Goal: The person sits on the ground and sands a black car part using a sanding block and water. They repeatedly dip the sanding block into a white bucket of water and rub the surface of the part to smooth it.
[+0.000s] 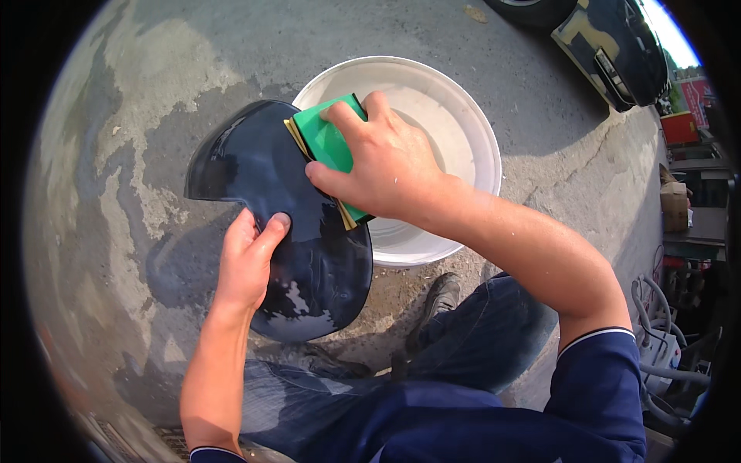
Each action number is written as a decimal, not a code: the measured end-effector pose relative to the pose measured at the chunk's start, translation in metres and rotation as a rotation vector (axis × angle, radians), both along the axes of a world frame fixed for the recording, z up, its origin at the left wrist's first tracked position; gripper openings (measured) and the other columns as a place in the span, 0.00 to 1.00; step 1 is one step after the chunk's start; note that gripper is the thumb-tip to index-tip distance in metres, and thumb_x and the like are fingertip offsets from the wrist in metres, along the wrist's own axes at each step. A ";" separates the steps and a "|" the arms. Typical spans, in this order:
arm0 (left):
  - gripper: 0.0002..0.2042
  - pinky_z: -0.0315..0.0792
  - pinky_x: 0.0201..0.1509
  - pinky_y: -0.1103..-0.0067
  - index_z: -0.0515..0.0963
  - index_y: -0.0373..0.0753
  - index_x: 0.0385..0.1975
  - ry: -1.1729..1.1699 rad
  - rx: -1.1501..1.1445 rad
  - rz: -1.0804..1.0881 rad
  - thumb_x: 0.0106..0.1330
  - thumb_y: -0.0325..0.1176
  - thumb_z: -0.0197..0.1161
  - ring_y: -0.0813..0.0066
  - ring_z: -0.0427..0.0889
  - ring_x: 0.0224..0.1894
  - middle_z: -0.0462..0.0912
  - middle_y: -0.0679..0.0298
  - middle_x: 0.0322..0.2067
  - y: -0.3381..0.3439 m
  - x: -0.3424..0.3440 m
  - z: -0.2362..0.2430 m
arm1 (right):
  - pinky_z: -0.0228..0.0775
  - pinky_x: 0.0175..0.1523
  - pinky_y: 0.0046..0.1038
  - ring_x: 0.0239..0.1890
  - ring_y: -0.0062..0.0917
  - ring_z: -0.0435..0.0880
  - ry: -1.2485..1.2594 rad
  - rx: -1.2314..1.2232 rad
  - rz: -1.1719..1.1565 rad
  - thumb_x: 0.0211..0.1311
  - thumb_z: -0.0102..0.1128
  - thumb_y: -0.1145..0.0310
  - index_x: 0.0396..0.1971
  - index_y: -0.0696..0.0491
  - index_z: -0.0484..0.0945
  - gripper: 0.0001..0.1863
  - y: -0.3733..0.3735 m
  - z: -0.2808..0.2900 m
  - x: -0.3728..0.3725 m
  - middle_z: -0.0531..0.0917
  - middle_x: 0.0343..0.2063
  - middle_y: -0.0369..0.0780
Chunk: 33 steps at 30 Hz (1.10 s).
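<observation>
A glossy, dark curved panel with a notch in its left edge is held over the ground, and wet patches shine on it. My left hand grips the panel at that notch, thumb on the top face and fingers hidden beneath. In my right hand is a green sanding block, with thin yellowish sheet edges, apparently sandpaper, showing along its lower left side. The block rests on the panel's upper right part, my fingers spread across its top. Partly under the panel and right arm stands a round white basin of cloudy water.
Wet and dry patches mark the concrete ground. My shoe is close to the basin's near rim. At the upper right are a dark car bumper and a tyre. Hoses and a cardboard box lie along the right.
</observation>
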<state>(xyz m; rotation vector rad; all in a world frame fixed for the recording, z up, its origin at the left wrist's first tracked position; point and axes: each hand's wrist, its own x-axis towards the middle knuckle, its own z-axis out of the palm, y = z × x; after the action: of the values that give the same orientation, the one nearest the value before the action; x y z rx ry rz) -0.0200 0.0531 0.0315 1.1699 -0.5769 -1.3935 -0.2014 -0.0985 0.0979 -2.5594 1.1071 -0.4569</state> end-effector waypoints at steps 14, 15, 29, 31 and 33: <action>0.16 0.77 0.66 0.74 0.74 0.31 0.63 -0.055 0.035 -0.029 0.81 0.30 0.60 0.74 0.83 0.59 0.85 0.58 0.58 0.009 0.006 0.000 | 0.86 0.43 0.46 0.46 0.52 0.86 0.065 0.017 0.139 0.51 0.80 0.52 0.61 0.48 0.77 0.38 0.054 0.008 -0.031 0.74 0.51 0.55; 0.16 0.76 0.67 0.73 0.74 0.31 0.63 -0.071 0.033 -0.041 0.81 0.30 0.60 0.74 0.83 0.59 0.84 0.58 0.59 0.009 0.007 0.000 | 0.86 0.43 0.45 0.48 0.50 0.85 0.078 0.050 0.248 0.47 0.82 0.53 0.62 0.47 0.77 0.39 0.075 0.011 -0.048 0.73 0.51 0.54; 0.15 0.76 0.66 0.74 0.75 0.30 0.62 -0.082 0.039 -0.078 0.80 0.27 0.61 0.75 0.82 0.58 0.84 0.58 0.58 0.008 0.005 0.010 | 0.87 0.43 0.47 0.49 0.52 0.86 0.110 0.042 0.228 0.51 0.79 0.51 0.58 0.47 0.80 0.34 0.037 0.015 -0.028 0.75 0.51 0.54; 0.17 0.74 0.70 0.72 0.74 0.29 0.65 -0.112 0.054 -0.106 0.81 0.28 0.60 0.72 0.82 0.62 0.83 0.57 0.62 0.008 0.009 0.004 | 0.84 0.46 0.48 0.44 0.52 0.88 0.085 0.013 0.121 0.55 0.74 0.47 0.58 0.49 0.79 0.33 -0.001 0.008 0.000 0.77 0.46 0.56; 0.17 0.74 0.70 0.71 0.74 0.29 0.65 -0.115 0.004 -0.109 0.81 0.27 0.60 0.72 0.82 0.62 0.83 0.57 0.61 0.005 0.007 0.002 | 0.85 0.47 0.48 0.47 0.51 0.87 0.071 0.180 -0.070 0.57 0.73 0.49 0.54 0.51 0.79 0.30 -0.038 0.009 0.021 0.79 0.46 0.56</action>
<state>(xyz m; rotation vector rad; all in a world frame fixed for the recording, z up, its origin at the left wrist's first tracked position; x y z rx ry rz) -0.0130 0.0580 0.0340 1.2437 -0.7286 -1.4261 -0.1805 -0.1368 0.1073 -2.4037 1.2078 -0.2708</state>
